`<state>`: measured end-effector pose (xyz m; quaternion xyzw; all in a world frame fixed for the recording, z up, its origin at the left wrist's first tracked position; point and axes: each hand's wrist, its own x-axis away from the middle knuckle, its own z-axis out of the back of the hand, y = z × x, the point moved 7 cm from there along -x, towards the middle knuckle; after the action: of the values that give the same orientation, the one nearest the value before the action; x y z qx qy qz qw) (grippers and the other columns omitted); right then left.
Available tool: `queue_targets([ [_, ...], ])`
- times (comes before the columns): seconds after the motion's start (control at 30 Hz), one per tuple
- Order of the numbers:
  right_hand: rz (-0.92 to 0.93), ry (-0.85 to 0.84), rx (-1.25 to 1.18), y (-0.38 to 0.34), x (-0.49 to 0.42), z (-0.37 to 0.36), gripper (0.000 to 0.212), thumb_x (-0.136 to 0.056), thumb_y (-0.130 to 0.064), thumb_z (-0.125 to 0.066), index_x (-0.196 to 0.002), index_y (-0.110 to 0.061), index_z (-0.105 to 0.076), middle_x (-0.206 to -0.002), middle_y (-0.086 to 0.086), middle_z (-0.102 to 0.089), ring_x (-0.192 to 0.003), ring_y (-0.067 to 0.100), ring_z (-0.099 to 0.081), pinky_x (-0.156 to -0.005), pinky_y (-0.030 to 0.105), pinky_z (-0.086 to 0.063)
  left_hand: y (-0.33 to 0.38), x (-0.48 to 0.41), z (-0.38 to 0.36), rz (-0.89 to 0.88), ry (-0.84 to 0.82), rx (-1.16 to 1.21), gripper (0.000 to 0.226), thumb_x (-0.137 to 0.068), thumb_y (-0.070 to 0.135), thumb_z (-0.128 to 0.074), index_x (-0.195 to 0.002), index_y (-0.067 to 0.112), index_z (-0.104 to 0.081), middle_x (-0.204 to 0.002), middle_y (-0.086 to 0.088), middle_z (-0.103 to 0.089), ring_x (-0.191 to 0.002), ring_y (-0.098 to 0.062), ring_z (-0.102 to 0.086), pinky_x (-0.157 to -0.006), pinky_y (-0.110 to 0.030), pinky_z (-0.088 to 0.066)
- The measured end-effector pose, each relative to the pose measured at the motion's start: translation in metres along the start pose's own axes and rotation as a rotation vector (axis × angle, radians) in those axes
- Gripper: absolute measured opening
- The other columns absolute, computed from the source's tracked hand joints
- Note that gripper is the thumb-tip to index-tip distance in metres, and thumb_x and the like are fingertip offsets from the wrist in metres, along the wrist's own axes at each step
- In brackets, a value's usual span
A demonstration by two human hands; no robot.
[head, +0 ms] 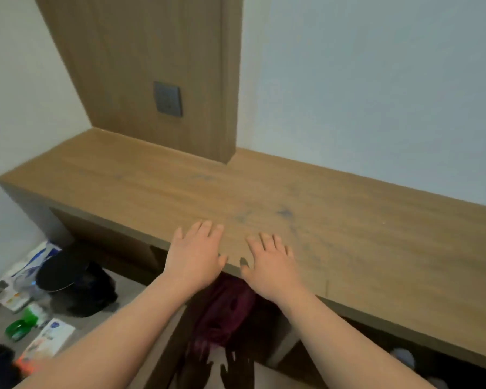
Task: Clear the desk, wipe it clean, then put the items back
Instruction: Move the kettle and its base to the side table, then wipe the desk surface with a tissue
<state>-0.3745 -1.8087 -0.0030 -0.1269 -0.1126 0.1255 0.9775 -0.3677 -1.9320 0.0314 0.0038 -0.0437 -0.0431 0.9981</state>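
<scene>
the desk (348, 234) is a long wooden top with a pale brown grain, running along the white wall (376, 94) from the left corner out past the right edge of view. its surface is bare, and it carries faint bluish-grey smudges, thickest around the middle and to the right of the hands. a tall wooden panel (152, 66) stands on its back edge, with a dark grey socket (168, 99) set into it. the desk's far right end is cut off, and the space under it is dark. a dark red cloth thing (225, 313) shows there below the hands, too blurred to name. on the floor to the left lies a loose heap: a black rounded thing (68, 279), white packets (17, 279), a green round thing (20, 327) and a white box (51, 336), all soft and hard to read. both bare forearms reach in from below. the left hand (194, 259) and the right hand (272, 268) lie palm down, side by side and a little apart, over the desk's front edge near its middle. the fingers of the left (206, 228) and of the right (265, 241) are straight and slightly spread, pointing toward the wall and holding nothing. the wood lies directly under the fingertips, with both wrists off the front edge; i cannot tell whether the palms press on it or hover just above.
</scene>
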Motion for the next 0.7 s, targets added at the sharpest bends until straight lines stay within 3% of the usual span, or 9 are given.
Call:
queue_targets([
  [0.33,-0.492,0.072,-0.005,0.313,0.16,0.083,0.065,-0.096,-0.044,-0.039,-0.152,-0.027,-0.01,-0.16,0.005,-0.005,-0.146,0.028,0.001,-0.116,0.048,-0.005,0.348,-0.018,0.016,-0.453,0.01,0.04,0.063,-0.095,0.046,-0.041,-0.149,0.025,-0.016,-0.155,0.003,-0.023,-0.144,-0.017,-0.016,-0.115,-0.046,-0.011],
  [0.7,-0.773,0.202,-0.086,0.542,0.252,0.145,0.065,-0.096,-0.048,-0.038,-0.152,-0.032,-0.01,-0.16,0.0,-0.002,-0.147,0.025,0.004,-0.116,0.046,-0.004,0.615,-0.055,0.014,-0.751,0.007,0.0,0.06,-0.094,0.049,-0.037,-0.147,0.024,-0.02,-0.151,0.001,-0.029,-0.143,-0.019,-0.017,-0.115,-0.048,-0.011],
])
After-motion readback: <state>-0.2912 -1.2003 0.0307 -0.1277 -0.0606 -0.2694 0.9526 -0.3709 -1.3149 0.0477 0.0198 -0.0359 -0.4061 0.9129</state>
